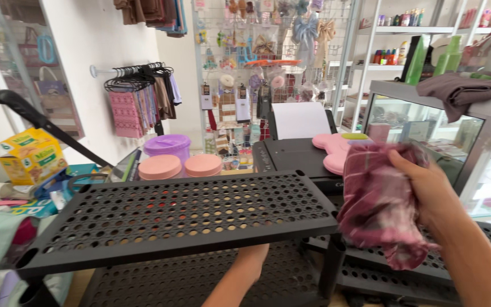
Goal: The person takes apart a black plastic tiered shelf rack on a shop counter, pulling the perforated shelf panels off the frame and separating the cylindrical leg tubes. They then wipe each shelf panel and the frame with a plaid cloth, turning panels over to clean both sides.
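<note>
1. Head camera footage is showing a crumpled maroon-and-pink plaid cloth being gripped in the right hand, whose fingers are being kept clamped into the fabric bundle, to the right of a black perforated plastic shelf panel.
2. The left hand is being held under that shelf panel; its fingers are being hidden by the panel, so whether they are spread or closed cannot be told.
3. The panel is probably being supported from below, so a tilt or a drop is being risked if that support is being loosened, since its corner sockets are not seen to be seated on any post.
4. The loose tail of the cloth is hanging low over a lower black perforated rack tier, where snagging on the holes or a post is being risked.
5. A black desktop printer carrying a pink lobed plastic object is standing just behind the panel, so a knock is being risked if the panel is being swung back.
6. The cloth is looking soft, thin, wrinkled and faded, with pale checks over dark red.
</note>
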